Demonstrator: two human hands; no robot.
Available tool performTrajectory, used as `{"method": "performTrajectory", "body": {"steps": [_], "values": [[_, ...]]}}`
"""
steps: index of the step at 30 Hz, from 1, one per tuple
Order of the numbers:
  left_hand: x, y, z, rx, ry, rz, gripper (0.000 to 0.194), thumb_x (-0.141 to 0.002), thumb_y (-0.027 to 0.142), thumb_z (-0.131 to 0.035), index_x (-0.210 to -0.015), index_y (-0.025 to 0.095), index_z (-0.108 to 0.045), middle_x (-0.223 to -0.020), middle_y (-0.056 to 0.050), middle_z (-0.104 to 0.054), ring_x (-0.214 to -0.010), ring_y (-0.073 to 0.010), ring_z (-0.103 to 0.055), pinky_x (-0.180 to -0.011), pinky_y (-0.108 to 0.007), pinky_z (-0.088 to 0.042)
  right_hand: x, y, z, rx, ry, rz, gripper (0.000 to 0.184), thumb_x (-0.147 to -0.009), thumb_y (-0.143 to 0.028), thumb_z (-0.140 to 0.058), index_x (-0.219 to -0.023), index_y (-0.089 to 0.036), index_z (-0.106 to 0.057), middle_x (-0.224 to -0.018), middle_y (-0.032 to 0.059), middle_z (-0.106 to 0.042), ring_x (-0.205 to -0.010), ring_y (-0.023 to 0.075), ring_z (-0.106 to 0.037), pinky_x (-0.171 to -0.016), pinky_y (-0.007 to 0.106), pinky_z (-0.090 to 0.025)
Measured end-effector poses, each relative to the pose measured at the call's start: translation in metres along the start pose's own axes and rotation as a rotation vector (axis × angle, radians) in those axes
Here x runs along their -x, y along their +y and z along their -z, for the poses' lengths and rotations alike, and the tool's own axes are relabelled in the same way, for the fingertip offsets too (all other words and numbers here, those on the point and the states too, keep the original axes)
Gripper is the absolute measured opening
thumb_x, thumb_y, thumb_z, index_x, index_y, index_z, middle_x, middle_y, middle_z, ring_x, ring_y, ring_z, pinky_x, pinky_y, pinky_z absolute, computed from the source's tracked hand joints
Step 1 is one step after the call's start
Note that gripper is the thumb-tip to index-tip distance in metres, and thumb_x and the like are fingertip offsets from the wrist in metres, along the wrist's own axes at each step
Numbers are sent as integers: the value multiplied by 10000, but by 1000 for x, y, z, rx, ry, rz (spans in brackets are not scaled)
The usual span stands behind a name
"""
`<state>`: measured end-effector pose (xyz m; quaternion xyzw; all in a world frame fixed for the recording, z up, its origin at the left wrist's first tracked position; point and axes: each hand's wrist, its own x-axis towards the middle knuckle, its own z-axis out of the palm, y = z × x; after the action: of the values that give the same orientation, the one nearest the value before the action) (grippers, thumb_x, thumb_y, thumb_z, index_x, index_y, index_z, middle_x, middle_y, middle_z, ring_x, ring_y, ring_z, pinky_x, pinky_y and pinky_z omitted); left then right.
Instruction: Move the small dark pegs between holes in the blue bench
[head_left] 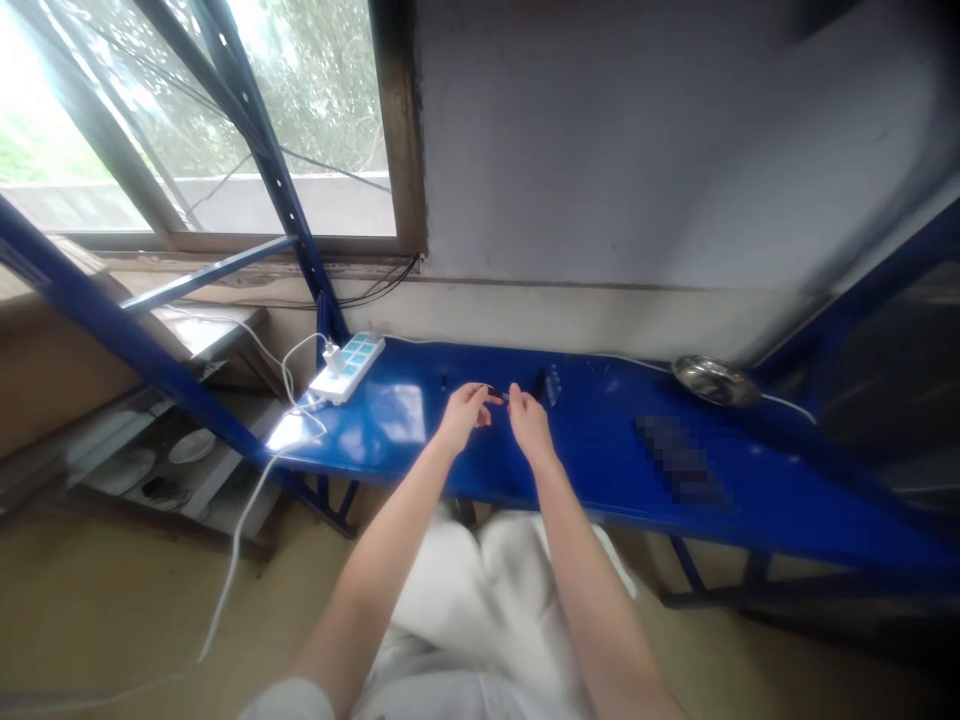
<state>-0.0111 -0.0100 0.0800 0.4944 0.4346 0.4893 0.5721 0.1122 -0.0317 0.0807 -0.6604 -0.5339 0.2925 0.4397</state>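
Note:
Above the blue table, my left hand and my right hand face each other, close together. A small dark, thin item spans the short gap between their fingertips, and both hands pinch it; its kind is too small to make out. Just beyond my right hand stands a small black object. Beside it lies a row of small clear pieces. Another tiny black piece sits on the table past my left hand.
A white power strip with a plug and cable lies at the table's left end. To the right are a shiny metal bowl-like object and a blurred-out dark item. Blue frame posts rise at the left, near a window.

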Motion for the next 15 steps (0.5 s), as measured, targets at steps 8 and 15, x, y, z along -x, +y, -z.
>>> {"method": "performTrajectory", "body": {"steps": [8, 15], "values": [[35, 24, -3, 94, 11, -99, 252, -789, 358, -546, -921, 144, -560, -775, -47, -654, -394, -26, -475, -382, -151, -310, 20, -24, -4, -215, 56, 129, 522, -796, -648, -326, -606, -185, -477, -601, 12, -533, -580, 134, -459, -554, 244, -345], [35, 27, 0, 164, 148, -95, 284, -766, 404, -563, -862, 138, -535, -687, -17, -625, -351, -19, -428, -355, -152, -259, 24, -33, 0, -115, 46, 265, 449, -830, -577, -352, -631, -190, -462, -594, -16, -497, -563, 112, -429, -546, 228, -337]]}}
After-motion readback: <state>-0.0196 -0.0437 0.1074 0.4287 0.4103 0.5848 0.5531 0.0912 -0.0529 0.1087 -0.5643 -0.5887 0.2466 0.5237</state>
